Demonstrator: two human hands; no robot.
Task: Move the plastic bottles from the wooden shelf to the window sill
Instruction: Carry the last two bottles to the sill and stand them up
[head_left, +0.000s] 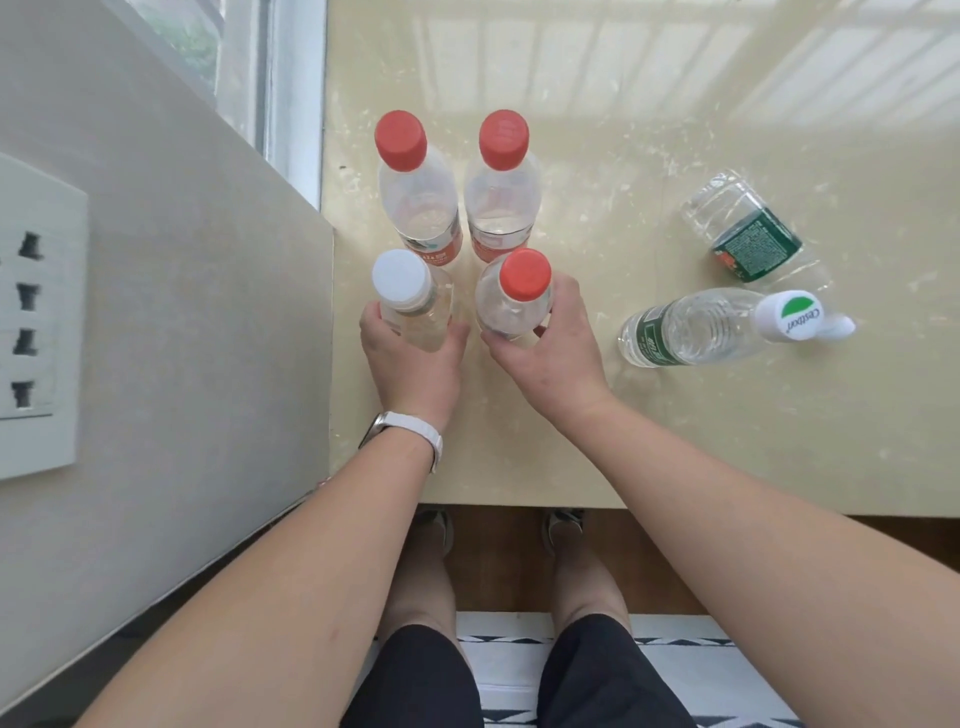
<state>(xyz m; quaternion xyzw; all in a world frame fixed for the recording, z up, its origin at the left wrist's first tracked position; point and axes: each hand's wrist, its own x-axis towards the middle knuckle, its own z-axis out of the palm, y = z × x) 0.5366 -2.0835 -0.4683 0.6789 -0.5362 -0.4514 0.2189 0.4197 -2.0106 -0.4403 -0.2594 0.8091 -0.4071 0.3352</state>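
Observation:
Four clear plastic bottles stand upright in a square on the cream window sill (675, 441). Two red-capped bottles (415, 192) (501, 192) stand at the back. My left hand (410, 353) is wrapped around the white-capped bottle (402, 291) at the front left. My right hand (545, 348) grips the red-capped bottle (519, 291) at the front right. Both held bottles stand on or just above the sill. To the right are two green-labelled bottles: one (696, 325) with a white cap leans towards the camera, and another (748, 228) lies on its side.
A grey wall (182, 312) with a white socket plate (31, 312) runs along the left. The window frame (291, 88) is at the top left. Below the sill's front edge I see my legs, shoes and a patterned rug (675, 665).

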